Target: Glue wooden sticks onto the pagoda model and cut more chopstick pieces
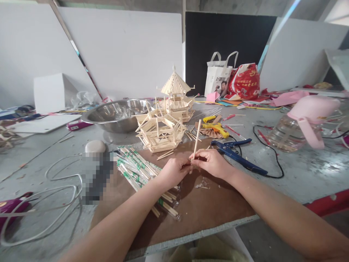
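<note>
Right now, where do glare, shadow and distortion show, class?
In the head view, glare whitens the table at right, shadow darkens the mat near the left hand, the pink-lidded cup leans, probably through lens distortion, and a pixelated patch hides detail left of the wrapped sticks.

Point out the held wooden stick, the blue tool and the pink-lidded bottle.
Wooden stick [196,139]: head view, upper shaft.
Blue tool [244,160]: head view, lower handle.
Pink-lidded bottle [287,134]: head view, clear body.
</note>
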### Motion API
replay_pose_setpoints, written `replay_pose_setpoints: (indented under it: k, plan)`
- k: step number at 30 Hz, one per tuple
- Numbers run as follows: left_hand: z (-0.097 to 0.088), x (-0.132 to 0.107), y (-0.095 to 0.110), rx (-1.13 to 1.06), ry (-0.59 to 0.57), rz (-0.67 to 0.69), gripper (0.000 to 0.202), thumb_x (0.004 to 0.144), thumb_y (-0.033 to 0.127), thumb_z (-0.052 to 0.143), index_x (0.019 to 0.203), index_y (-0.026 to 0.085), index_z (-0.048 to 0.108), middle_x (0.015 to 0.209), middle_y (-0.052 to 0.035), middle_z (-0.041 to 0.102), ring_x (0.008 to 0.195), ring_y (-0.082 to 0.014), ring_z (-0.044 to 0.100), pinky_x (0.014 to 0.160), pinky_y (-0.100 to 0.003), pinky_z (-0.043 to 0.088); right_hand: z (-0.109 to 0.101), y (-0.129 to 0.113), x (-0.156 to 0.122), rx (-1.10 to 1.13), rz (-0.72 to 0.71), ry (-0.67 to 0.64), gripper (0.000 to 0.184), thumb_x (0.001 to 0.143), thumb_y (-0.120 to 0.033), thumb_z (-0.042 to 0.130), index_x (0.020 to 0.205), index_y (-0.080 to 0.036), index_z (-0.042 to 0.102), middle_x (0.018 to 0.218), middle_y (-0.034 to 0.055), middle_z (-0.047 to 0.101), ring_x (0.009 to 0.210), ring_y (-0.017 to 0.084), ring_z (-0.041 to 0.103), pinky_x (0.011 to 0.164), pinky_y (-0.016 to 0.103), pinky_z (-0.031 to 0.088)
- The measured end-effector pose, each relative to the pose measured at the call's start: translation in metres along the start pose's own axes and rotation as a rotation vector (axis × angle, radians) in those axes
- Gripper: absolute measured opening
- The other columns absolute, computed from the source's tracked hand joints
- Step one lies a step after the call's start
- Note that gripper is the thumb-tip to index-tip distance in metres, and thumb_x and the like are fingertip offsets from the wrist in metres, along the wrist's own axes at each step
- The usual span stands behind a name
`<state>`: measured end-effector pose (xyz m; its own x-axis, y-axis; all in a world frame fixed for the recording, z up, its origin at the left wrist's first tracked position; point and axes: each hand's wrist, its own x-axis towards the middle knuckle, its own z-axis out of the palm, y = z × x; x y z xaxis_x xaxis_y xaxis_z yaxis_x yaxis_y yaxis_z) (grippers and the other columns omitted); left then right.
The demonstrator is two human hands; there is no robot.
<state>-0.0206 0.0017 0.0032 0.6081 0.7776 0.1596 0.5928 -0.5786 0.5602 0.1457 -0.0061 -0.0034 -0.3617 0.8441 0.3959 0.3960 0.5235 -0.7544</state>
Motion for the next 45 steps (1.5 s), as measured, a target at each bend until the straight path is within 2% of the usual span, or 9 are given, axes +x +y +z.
replay_pose_setpoints:
  k: [6,11,13,27,36,45]
  plan:
    - [0.0009,0.0004,-0.0014,-0.025,-0.016,0.060,0.021,0.075,0.026,0.046,0.063,0.015,0.059,0.048,0.0044,0.044,0.049,-0.0059,0.038,0.049,-0.015,0.030,0.0011,-0.0006,0.0002,0.030,0.045,0.000,0.017,0.072,-0.028,0.053,0.077,-0.019,0.065,0.080,0.0037,0.064,0.072,0.015,0.059,0.066,0.025,0.045]
    - [-0.0002,0.0007,-0.0009,-0.048,-0.034,0.045,0.023,0.076,0.025,0.045,0.061,0.014,0.058,0.047,0.0050,0.042,0.047,-0.0051,0.036,0.048,-0.015,0.029,0.0027,0.0010,-0.0012,0.149,0.129,-0.014,0.024,0.075,-0.033,0.048,0.082,-0.016,0.062,0.089,0.0055,0.062,0.048,0.009,0.054,0.047,0.022,0.043]
    - [-0.0004,0.0007,-0.0006,-0.063,-0.044,0.033,0.022,0.075,0.024,0.045,0.061,0.014,0.058,0.047,0.0052,0.041,0.047,-0.0050,0.036,0.047,-0.014,0.028,0.0024,0.0007,-0.0014,0.179,0.138,-0.008,0.025,0.076,-0.034,0.046,0.085,-0.016,0.061,0.089,0.0060,0.061,0.045,0.008,0.052,0.043,0.021,0.042]
    - [0.0017,0.0006,-0.0045,-0.091,-0.071,-0.002,0.028,0.077,0.031,0.043,0.063,0.014,0.060,0.047,0.0042,0.044,0.047,-0.0056,0.036,0.045,-0.014,0.028,0.0009,0.0014,-0.0008,0.188,0.123,-0.014,0.022,0.075,-0.033,0.046,0.078,-0.017,0.061,0.087,0.0046,0.060,0.046,0.006,0.050,0.045,0.020,0.043]
    - [0.0020,0.0004,-0.0047,-0.084,-0.081,0.001,0.030,0.078,0.034,0.041,0.069,0.015,0.062,0.049,0.0033,0.046,0.048,-0.0061,0.037,0.045,-0.015,0.029,0.0034,0.0035,-0.0009,0.222,0.149,-0.053,0.020,0.074,-0.028,0.048,0.083,-0.016,0.061,0.092,0.0055,0.058,0.046,0.005,0.050,0.046,0.020,0.043]
    - [0.0033,0.0000,-0.0050,-0.118,-0.071,0.025,0.028,0.078,0.032,0.042,0.072,0.015,0.064,0.052,0.0033,0.047,0.051,-0.0060,0.038,0.047,-0.014,0.030,0.0023,-0.0006,-0.0005,0.156,0.128,-0.062,0.018,0.075,-0.028,0.047,0.078,-0.017,0.060,0.078,0.0024,0.058,0.046,0.006,0.049,0.046,0.019,0.041]
